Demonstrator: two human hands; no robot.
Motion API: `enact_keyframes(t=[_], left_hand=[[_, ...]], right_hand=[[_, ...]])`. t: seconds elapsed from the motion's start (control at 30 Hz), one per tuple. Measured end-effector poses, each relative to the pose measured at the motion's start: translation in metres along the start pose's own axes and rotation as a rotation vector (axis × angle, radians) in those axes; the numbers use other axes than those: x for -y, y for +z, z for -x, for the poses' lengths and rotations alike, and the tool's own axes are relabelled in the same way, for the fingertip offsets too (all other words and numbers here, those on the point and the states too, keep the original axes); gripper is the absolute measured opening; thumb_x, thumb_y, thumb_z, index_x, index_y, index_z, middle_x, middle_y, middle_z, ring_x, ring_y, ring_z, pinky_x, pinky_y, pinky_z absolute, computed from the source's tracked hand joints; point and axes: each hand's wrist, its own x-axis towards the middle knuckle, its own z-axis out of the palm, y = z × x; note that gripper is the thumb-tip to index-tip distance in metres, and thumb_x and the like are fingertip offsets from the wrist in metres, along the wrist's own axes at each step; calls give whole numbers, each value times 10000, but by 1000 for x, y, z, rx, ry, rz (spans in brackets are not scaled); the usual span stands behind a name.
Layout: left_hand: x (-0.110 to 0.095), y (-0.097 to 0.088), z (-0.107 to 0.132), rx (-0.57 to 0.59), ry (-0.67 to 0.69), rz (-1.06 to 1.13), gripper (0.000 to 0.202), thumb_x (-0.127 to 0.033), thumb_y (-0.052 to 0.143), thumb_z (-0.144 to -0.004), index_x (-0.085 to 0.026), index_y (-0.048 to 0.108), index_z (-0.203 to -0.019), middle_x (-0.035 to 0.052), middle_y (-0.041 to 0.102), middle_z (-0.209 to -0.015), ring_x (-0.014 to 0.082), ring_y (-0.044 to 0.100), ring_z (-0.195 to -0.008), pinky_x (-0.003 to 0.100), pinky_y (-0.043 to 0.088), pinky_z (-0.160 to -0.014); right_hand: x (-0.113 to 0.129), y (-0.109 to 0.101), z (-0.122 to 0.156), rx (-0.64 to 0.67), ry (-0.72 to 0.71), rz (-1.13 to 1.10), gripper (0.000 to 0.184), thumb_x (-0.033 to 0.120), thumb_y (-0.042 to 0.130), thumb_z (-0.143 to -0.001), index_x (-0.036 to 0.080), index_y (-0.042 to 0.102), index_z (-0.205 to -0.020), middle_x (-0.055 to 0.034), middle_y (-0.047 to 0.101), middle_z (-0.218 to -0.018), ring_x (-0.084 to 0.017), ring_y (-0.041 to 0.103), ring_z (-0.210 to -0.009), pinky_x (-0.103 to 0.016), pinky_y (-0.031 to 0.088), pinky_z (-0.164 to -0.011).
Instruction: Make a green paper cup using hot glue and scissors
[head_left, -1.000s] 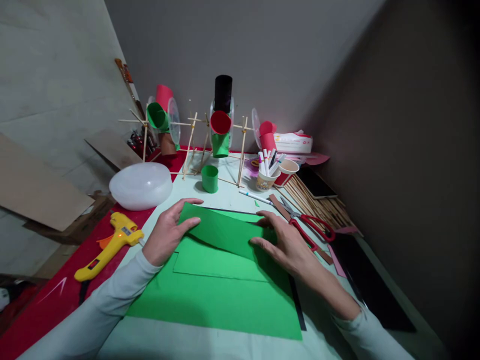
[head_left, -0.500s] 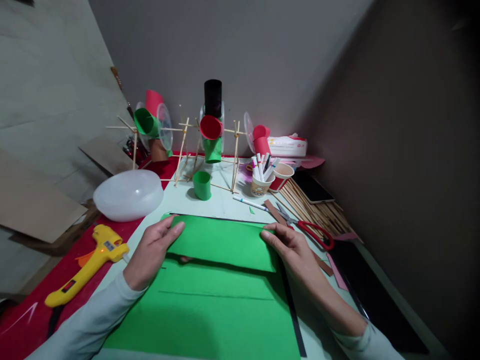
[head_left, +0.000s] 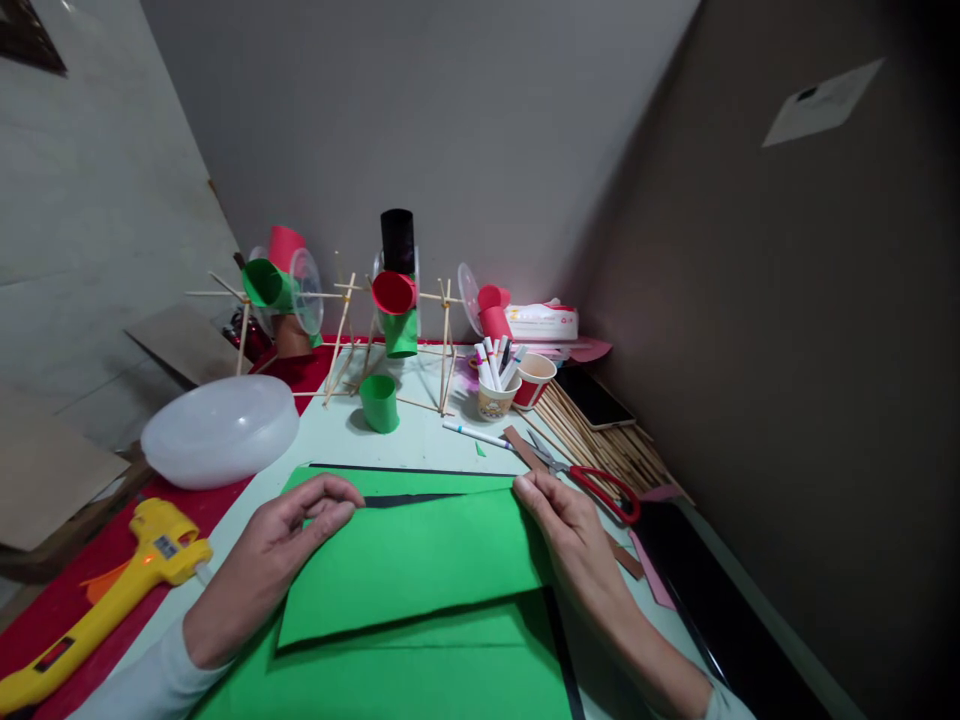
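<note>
Green paper strip (head_left: 420, 560), held above the table (head_left: 420, 451) and the larger green sheet (head_left: 375, 690); your left hand (head_left: 274, 550) pinches the strip's upper left corner and your right hand (head_left: 566, 525) its upper right, likely to spread it evenly; the yellow glue gun (head_left: 154, 560) lies off to your left, presumably so it can't touch the paper; the red-handled scissors (head_left: 556, 465) and then the white marker (head_left: 478, 434) rest beyond your right hand, apparently for easy reach.
</note>
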Motion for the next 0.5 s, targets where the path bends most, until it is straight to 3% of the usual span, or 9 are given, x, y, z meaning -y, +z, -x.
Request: enact_keyframes(t=[0.2, 0.5], left_hand=[[0, 1, -2, 69, 11, -86, 458, -670, 504, -837, -237, 655, -849, 35, 652, -851, 234, 595, -806, 298, 468, -701], [1, -2, -1, -30, 65, -69, 381, -631, 571, -823, -265, 678, -815, -6, 643, -814, 203, 592, -785, 247, 474, -692]], right_hand=[[2, 3, 0, -34, -16, -14, 393, 507, 463, -915, 229, 357, -658, 43, 311, -648, -138, 307, -615, -265, 264, -558], [3, 5, 8, -27, 1, -50, 417, 520, 441, -921, 239, 306, -643, 53, 247, -639, -126, 244, -582, -263, 210, -514]])
